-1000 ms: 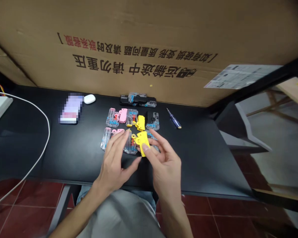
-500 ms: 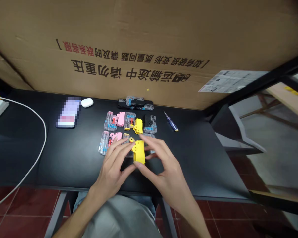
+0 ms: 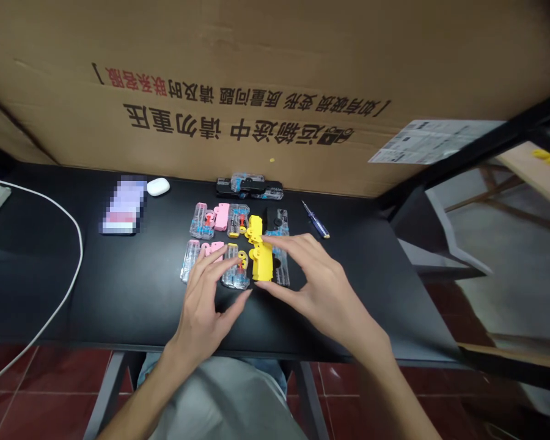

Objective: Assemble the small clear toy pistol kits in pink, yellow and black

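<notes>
My right hand (image 3: pixel 323 284) has its thumb and fingertips at the lower and upper ends of a yellow plastic shell part (image 3: pixel 263 263), low over the table beside a clear plastic piece with a yellow wheel (image 3: pixel 236 269). My left hand (image 3: pixel 206 305) is open, thumb and fingers apart around the near side of that clear piece. Its fingers partly cover a pink part (image 3: pixel 216 247) and another clear piece (image 3: pixel 190 260). Behind lie a second yellow part (image 3: pixel 255 226), a second pink part (image 3: pixel 221 216) and more clear pieces. Black-and-clear pieces (image 3: pixel 282 269) lie right of the yellow shell.
A screwdriver (image 3: pixel 318 224) lies to the right on the black table (image 3: pixel 132 287). Black and clear pieces (image 3: pixel 250 186) are stacked against the cardboard box (image 3: pixel 275 55). A phone (image 3: pixel 123 205), a white case (image 3: pixel 158 187) and a white cable (image 3: pixel 76 269) are at left.
The yellow shell has moved slightly right and away from me with my right hand. My left hand has come off it, uncovering the clear piece with the yellow wheel.
</notes>
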A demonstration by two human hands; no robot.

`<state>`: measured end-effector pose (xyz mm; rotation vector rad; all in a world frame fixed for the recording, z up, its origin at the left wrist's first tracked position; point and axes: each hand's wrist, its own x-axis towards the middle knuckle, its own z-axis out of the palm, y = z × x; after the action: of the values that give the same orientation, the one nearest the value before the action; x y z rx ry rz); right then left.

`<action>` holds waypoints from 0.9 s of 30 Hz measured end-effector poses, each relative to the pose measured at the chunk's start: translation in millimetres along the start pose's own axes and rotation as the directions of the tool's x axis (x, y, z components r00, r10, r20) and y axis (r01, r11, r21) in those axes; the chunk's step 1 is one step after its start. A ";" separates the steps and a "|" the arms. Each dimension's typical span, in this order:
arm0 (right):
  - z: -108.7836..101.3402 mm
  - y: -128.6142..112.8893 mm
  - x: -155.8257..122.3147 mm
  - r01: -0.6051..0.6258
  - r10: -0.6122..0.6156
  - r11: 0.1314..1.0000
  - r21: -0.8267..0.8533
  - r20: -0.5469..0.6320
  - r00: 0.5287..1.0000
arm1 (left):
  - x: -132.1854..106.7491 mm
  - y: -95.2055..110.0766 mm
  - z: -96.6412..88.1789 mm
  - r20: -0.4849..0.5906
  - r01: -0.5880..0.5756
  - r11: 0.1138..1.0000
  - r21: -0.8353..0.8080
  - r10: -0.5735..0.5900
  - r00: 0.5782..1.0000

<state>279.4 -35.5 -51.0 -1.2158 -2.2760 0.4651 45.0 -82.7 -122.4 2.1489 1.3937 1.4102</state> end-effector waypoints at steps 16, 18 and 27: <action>31.1 13.0 6.6 0.083 -0.077 0.929 -0.361 0.032 0.997 | -6.5 -8.2 9.9 0.117 0.037 0.970 0.242 -0.067 0.991; 30.3 14.1 6.6 0.078 -0.063 0.934 -0.349 0.055 0.997 | -6.5 -8.0 9.8 0.113 0.035 0.971 0.237 -0.064 0.992; 37.9 20.8 2.5 0.056 -0.038 0.943 -0.327 0.062 0.997 | -7.3 -7.2 10.0 0.121 0.020 0.973 0.232 -0.050 0.991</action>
<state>269.8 -24.4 -91.7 -1.3131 -2.4943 0.1004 48.1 -81.8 -136.3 2.2945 1.6064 1.1256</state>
